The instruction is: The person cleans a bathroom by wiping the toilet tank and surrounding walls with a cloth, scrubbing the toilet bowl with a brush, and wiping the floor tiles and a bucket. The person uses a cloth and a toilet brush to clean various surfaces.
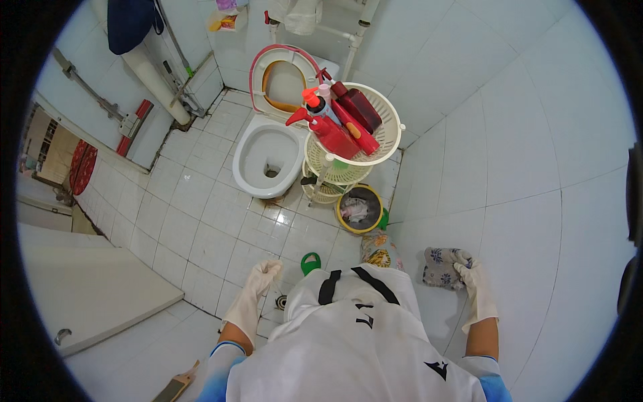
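My right hand (469, 279), in a cream rubber glove, grips a grey cloth (442, 269) with dark blue flower patterns. The cloth lies against the white tiled wall (522, 251) to my right. At the lower left is my left hand (265, 275), in a matching glove, its fingers curled in and nothing visible in them. It hangs over the tiled floor, close to a round floor drain (281, 302). A green slipper (310, 263) shows on one foot in front of me.
Ahead stands a white toilet (271, 161) with its lid up. Beside it, a cream plastic basket rack (392, 130) holds several red pump bottles (334, 135). A yellow-rimmed bucket (337, 211) contains cloth. A door (100, 296) is at left; a floor squeegee (133, 128) leans on the wall.
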Motion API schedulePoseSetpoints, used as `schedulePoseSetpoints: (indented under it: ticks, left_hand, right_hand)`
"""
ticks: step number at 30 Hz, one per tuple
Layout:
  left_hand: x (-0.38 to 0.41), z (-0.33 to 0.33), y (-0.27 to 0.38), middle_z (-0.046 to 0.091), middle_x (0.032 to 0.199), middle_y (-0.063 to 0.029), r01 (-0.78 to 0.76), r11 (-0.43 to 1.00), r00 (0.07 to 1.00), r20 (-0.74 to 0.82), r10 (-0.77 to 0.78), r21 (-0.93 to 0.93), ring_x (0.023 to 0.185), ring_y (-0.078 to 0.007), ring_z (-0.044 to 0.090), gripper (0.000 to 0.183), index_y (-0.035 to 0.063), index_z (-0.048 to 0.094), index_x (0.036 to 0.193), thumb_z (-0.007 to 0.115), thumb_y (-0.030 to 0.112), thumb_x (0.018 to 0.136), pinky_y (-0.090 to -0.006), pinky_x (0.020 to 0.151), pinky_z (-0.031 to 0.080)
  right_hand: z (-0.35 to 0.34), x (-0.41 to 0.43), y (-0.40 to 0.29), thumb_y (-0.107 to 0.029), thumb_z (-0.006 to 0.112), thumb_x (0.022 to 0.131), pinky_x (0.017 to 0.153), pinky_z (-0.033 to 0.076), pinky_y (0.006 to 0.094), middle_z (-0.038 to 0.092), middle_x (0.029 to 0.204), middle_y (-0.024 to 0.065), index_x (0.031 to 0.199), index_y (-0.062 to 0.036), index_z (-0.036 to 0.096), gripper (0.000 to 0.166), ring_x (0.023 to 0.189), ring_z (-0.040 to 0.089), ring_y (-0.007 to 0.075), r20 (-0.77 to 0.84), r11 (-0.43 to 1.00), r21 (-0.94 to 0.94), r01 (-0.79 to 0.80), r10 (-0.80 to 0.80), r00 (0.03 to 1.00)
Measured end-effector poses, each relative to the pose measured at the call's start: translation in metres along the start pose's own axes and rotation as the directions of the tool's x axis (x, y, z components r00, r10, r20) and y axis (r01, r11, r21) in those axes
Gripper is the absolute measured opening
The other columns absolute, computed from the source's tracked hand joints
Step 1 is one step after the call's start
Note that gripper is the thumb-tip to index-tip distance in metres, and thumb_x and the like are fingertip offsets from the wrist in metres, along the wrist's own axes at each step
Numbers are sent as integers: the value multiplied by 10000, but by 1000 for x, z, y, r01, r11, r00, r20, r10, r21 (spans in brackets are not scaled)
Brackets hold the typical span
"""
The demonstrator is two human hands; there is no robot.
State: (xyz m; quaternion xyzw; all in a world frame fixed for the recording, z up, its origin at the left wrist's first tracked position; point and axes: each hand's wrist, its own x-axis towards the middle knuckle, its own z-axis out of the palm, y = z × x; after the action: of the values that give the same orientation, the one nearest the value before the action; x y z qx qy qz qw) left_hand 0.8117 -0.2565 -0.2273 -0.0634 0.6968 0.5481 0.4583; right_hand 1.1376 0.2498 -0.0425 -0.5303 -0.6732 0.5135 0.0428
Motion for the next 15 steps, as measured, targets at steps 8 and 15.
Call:
schedulePoseSetpoints:
  ticks: [8, 15]
  left_hand:
    - [-1, -5, -33, 734, 1059, -37, -31, 994, 999, 21, 34, -103, 919, -121, 685, 205, 39, 705, 1196, 645, 102, 1010, -288, 809, 565]
    - [-7, -16, -24, 746, 1003, -31, -23, 1000, 1000, 12, 23, -4, 865, -120, 683, 204, 40, 712, 1175, 672, 147, 1006, -294, 740, 572]
  right_hand:
    - [-4, 9, -10, -63, 739, 902, 641, 492, 279, 706, 977, 22, 1293, -27, 674, 398, 741, 589, 113, -34, 979, -173, -103, 99, 995]
    - [7, 6, -14, -121, 764, 887, 656, 490, 301, 688, 848, 28, 1230, -36, 721, 356, 712, 584, 122, -4, 969, -242, -46, 47, 999]
